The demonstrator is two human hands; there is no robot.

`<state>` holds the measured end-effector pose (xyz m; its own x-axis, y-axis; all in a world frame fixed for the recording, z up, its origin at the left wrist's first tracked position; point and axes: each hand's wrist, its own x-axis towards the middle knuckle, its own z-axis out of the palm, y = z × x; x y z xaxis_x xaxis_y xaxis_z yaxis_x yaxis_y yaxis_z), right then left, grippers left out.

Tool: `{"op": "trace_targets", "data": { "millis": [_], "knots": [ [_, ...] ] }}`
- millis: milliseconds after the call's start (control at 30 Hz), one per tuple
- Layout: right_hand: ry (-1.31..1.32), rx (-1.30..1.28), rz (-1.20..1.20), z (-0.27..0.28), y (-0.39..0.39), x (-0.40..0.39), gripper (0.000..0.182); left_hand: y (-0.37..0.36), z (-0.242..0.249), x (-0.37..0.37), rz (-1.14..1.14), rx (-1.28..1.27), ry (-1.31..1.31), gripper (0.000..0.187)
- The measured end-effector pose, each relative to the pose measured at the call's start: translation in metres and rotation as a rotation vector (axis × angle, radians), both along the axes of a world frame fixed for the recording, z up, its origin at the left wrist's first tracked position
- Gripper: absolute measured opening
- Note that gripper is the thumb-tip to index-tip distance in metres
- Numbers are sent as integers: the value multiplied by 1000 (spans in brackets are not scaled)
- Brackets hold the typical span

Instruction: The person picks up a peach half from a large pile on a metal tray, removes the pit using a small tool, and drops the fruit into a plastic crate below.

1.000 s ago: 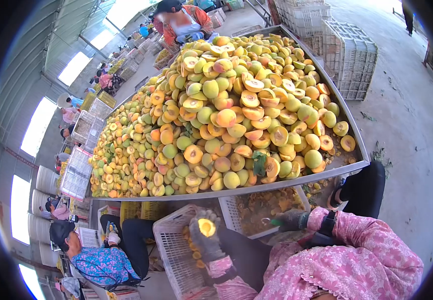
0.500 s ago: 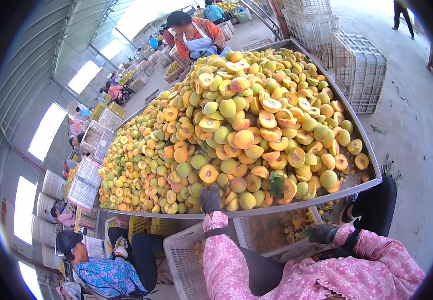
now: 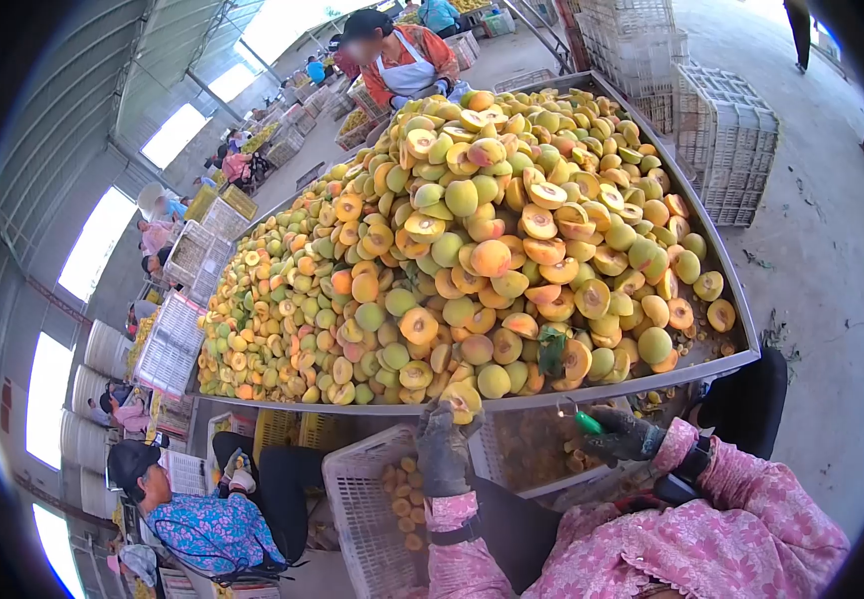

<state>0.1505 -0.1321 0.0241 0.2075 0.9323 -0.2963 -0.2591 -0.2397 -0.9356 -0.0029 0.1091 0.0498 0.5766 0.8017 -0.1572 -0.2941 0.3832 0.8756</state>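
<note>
My gloved left hand point(image 3: 444, 449) is closed around a yellow peach half point(image 3: 463, 401), held up at the near edge of the fruit heap. In my gloved right hand point(image 3: 623, 437) is a green-handled tool point(image 3: 587, 423) with a small metal loop-like tip pointing left toward the peach. The tip and the fruit are apart. Beyond both hands, a big heap of halved and whole peaches point(image 3: 492, 258) fills a metal-rimmed table point(image 3: 641, 387). Below my left hand stands a white plastic crate point(image 3: 357, 499) with several peach halves point(image 3: 407, 504) in it.
Between my hands, a second crate point(image 3: 492, 454) holds scraps. At the left sits a co-worker in a blue patterned top point(image 3: 214, 534); another in an apron point(image 3: 410, 78) works across the heap. Stacked crates point(image 3: 726, 140) stand to the right.
My left hand has drawn back from the heap's edge with a peach half in its grip. The right hand has turned and moved slightly up, and its green-handled tool now shows clearly.
</note>
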Motion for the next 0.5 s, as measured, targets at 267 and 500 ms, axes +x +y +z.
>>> {"op": "trace_targets", "data": {
  "millis": [267, 500],
  "knots": [
    [-44, 170, -196, 20, 12, -9, 44, -89, 12, 15, -141, 34, 13, 31],
    [206, 246, -226, 34, 2, -18, 47, -117, 14, 21, -247, 328, 128, 38]
  ]
}}
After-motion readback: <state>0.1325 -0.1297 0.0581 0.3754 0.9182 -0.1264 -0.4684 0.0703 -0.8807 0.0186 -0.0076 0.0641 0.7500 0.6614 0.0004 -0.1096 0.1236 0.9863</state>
